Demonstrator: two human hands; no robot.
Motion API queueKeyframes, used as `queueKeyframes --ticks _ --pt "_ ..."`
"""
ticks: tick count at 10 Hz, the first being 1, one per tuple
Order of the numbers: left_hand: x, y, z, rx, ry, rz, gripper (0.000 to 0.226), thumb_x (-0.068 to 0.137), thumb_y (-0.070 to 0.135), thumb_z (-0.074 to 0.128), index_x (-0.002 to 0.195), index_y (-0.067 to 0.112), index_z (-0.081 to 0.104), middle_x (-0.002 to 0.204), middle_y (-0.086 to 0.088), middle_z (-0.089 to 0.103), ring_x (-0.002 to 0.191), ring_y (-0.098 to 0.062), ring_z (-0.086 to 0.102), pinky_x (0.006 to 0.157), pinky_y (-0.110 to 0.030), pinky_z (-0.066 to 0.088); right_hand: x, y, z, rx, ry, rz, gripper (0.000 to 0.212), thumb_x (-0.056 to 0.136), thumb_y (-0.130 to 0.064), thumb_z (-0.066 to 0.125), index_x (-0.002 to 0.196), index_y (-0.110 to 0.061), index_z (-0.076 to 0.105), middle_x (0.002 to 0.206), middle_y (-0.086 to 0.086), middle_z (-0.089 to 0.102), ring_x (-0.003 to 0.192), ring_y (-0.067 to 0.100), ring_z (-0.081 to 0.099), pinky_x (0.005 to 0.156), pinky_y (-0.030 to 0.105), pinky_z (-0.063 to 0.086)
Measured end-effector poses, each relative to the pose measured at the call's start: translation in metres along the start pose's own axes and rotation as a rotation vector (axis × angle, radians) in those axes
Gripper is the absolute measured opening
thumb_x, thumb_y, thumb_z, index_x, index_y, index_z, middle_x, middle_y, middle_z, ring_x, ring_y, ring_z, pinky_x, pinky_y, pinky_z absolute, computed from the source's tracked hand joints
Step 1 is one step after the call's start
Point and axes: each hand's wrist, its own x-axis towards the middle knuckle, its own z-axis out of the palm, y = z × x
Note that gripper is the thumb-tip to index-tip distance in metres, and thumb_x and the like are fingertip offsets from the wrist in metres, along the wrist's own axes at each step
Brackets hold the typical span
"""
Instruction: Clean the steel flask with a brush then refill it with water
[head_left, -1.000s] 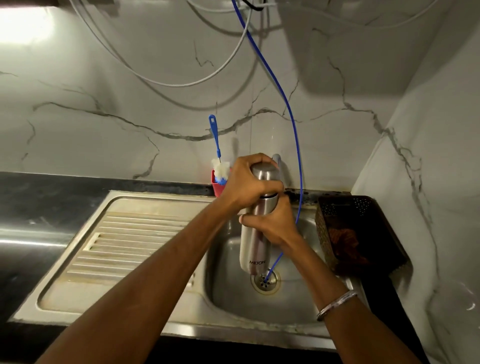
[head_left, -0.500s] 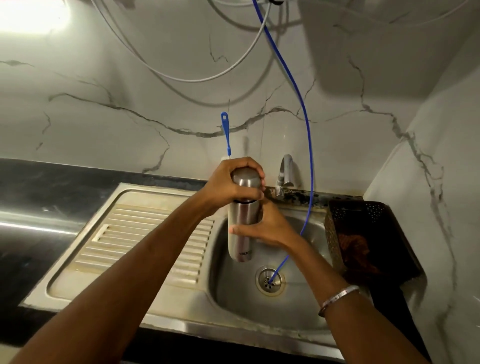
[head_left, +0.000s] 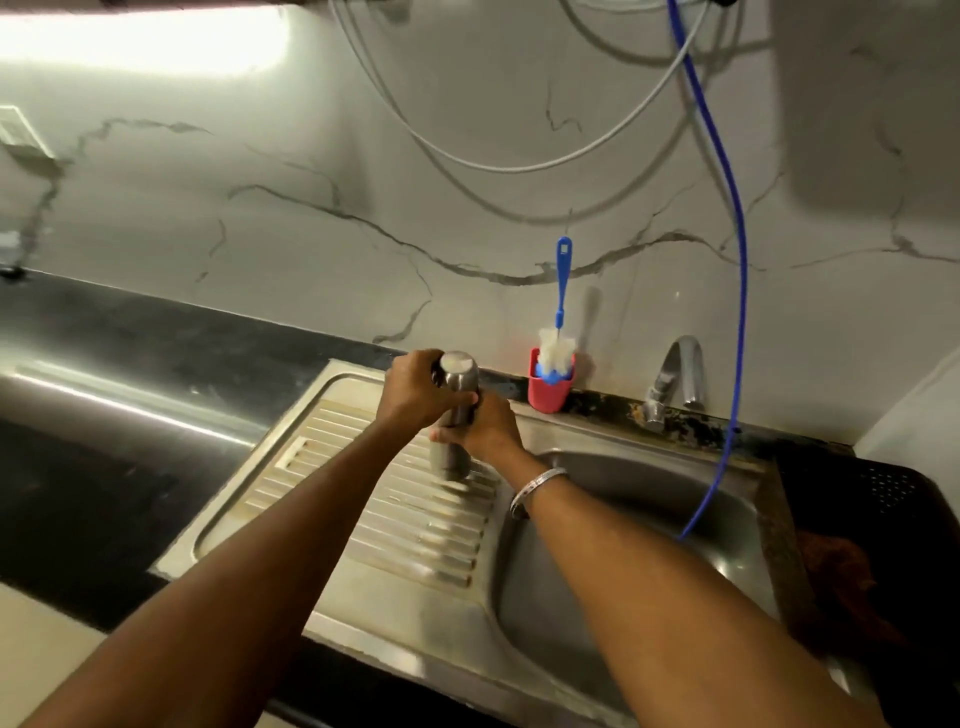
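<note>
Steel flask (head_left: 453, 415), upright over the ribbed drainboard (head_left: 363, 493) of a steel sink (head_left: 623, 519), set in a dark counter (head_left: 130, 364) against a marble-veined wall. Left hand (head_left: 415, 395) grips its upper part; right hand (head_left: 485, 428) wraps its middle. Brush (head_left: 558, 332) stands in a red cup (head_left: 548, 392) behind.

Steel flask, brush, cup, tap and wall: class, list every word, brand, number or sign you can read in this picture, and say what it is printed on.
None can be read.
Steel flask: motion-blurred and partly covered by the left hand and right hand; no print legible.
Brush and red cup: no lettering visible.
Wall switch plate: too small and blurred to tell.
</note>
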Motion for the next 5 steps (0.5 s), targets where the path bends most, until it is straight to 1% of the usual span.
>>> queueKeyframes --ticks 1,2,3,4,5 --pt "0.007 -0.022 -0.005 -0.022 -0.013 -0.018 0.049 0.063 0.04 0.095 0.098 0.012 0.074 0.084 0.001 0.071 0.076 -0.018 0.064 0.064 -0.029 0.052 0.011 -0.006 0.016 -0.041 -0.01 0.003 0.062 0.063 -0.044 0.094 0.114 -0.024 0.066 0.113 -0.001 0.074 0.104 0.021 0.067 0.09 0.034 0.055" --pt "0.008 -0.033 -0.005 -0.048 -0.007 -0.035 0.054 0.063 0.041 0.094 0.106 0.014 0.073 0.093 0.0 0.073 0.083 -0.018 0.067 0.074 -0.037 0.059 0.012 -0.012 0.022 -0.049 -0.026 0.033 0.064 0.062 -0.046 0.094 0.115 -0.024 0.066 0.112 -0.001 0.074 0.103 0.022 0.067 0.092 0.038 0.056" --pt "0.003 -0.033 -0.002 -0.098 -0.036 -0.071 0.074 0.07 0.036 0.092 0.134 0.016 0.06 0.12 -0.007 0.07 0.103 -0.021 0.066 0.088 -0.037 0.058 0.016 -0.007 0.023 -0.084 -0.053 0.061 0.073 0.059 -0.048 0.094 0.12 -0.025 0.062 0.112 -0.001 0.073 0.102 0.024 0.067 0.091 0.043 0.057" --pt "-0.006 -0.017 -0.004 -0.156 -0.106 -0.141 0.105 0.08 0.03 0.086 0.162 0.023 0.021 0.15 -0.011 0.051 0.132 -0.03 0.055 0.107 -0.044 0.049 0.008 -0.008 0.006 -0.081 -0.097 0.07 0.08 0.074 -0.024 0.086 0.14 -0.022 0.041 0.131 0.008 0.062 0.118 0.031 0.062 0.099 0.046 0.053" --pt "-0.011 -0.011 -0.001 -0.056 -0.125 -0.144 0.112 0.081 0.042 0.083 0.163 0.028 0.009 0.161 -0.009 0.037 0.144 -0.03 0.042 0.113 -0.048 0.042 -0.006 -0.014 -0.023 -0.005 0.018 0.005 0.09 0.083 -0.012 0.076 0.153 -0.025 0.022 0.151 0.012 0.043 0.13 0.033 0.052 0.103 0.044 0.05"
